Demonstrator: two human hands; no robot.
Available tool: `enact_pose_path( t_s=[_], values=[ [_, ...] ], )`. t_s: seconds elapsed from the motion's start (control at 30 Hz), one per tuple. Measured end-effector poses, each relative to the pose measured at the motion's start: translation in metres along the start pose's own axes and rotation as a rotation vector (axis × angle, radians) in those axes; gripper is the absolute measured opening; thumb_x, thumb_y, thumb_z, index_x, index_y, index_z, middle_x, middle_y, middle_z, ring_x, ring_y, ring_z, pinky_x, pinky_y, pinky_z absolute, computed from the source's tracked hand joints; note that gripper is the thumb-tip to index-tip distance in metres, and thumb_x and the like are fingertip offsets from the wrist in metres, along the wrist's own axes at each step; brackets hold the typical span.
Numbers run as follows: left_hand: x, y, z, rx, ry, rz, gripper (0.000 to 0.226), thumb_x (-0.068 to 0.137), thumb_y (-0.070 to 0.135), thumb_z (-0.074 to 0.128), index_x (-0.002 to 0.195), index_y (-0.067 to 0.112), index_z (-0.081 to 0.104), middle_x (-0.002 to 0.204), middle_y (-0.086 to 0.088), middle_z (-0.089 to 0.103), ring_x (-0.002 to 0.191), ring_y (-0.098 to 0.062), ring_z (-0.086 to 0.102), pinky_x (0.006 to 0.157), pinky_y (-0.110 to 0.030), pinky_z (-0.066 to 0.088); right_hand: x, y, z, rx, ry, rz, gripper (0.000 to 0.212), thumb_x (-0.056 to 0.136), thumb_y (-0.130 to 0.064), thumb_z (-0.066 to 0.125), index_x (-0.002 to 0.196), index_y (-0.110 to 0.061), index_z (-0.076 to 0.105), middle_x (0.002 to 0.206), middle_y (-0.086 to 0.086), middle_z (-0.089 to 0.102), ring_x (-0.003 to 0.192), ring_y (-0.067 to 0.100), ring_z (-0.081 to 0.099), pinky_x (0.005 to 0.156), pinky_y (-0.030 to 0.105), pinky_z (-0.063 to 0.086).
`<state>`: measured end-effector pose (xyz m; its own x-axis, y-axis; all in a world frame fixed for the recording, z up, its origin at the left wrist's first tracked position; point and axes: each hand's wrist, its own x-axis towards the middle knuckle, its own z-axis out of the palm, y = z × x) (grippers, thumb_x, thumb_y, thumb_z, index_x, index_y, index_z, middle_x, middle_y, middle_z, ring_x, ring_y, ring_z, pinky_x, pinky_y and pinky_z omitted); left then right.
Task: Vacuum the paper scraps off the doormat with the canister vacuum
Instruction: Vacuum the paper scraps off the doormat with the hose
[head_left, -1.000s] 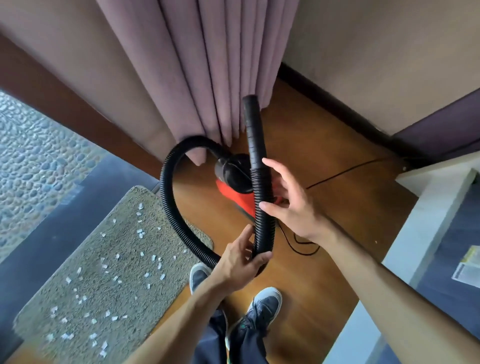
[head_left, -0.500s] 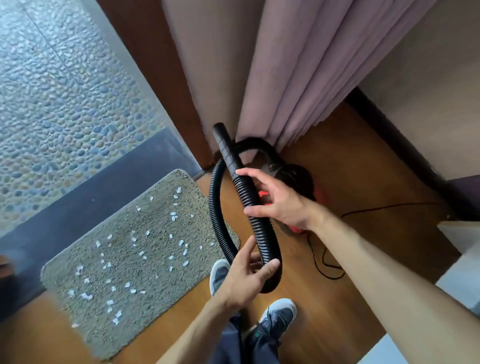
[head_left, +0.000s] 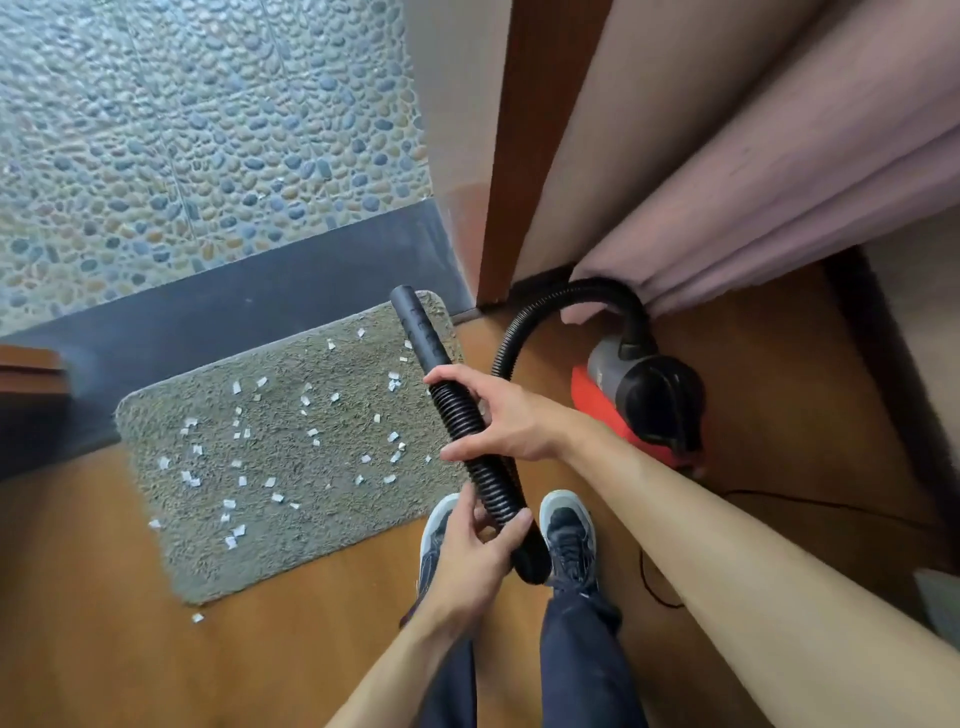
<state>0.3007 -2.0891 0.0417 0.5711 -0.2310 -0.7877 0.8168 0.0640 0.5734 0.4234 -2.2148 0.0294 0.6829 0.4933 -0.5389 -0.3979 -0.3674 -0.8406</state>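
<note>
A grey-green doormat (head_left: 291, 540) lies on the wooden floor, strewn with several white paper scraps (head_left: 311, 432). The red and black canister vacuum (head_left: 644, 400) stands to its right, by the curtain. Its black ribbed hose (head_left: 457, 410) loops from the canister to my hands. My right hand (head_left: 511, 415) grips the hose just below the smooth nozzle (head_left: 418, 327), which hangs over the mat's far right corner. My left hand (head_left: 475, 548) holds the hose lower down, at its bend above my shoes.
A pink curtain (head_left: 753, 197) hangs behind the vacuum beside a brown door frame (head_left: 519, 156). A dark threshold strip (head_left: 249, 296) and pebble paving (head_left: 197, 130) lie beyond the mat. The vacuum's black cord (head_left: 831, 504) trails on the floor at right. One scrap (head_left: 197, 617) lies off the mat.
The view has swung left toward the mat. The nozzle has tipped from pointing up to leaning out over the mat's far right corner. Both hands have kept their hold on the hose.
</note>
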Motion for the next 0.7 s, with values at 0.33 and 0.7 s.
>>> enact_pose_path(
  t_s=[0.33, 0.7],
  values=[
    [0.001, -0.032, 0.008, -0.191, 0.137, 0.137, 0.093, 0.085, 0.017, 0.069, 0.148, 0.057, 0.014, 0.108, -0.017, 0.073, 0.100, -0.029, 0.069, 0.094, -0.046, 0.054, 0.009, 0.036, -0.001, 0.299, -0.154, 0.238, 0.058, 0.092, -0.009, 0.066, 0.139, -0.034, 0.042, 0.118, 0.007, 0.057, 0.094, 0.012, 0.064, 0.063, 0.026, 0.057],
    [0.004, -0.083, 0.032, -0.288, 0.213, 0.119, 0.081, 0.096, 0.004, 0.061, 0.147, 0.053, 0.022, 0.103, -0.006, 0.075, 0.099, -0.025, 0.071, 0.079, -0.034, 0.057, 0.015, 0.095, 0.017, 0.306, -0.257, 0.410, 0.055, 0.091, -0.014, 0.069, 0.138, -0.032, 0.048, 0.091, -0.003, 0.065, 0.059, 0.006, 0.064, 0.060, 0.024, 0.054]
  ],
)
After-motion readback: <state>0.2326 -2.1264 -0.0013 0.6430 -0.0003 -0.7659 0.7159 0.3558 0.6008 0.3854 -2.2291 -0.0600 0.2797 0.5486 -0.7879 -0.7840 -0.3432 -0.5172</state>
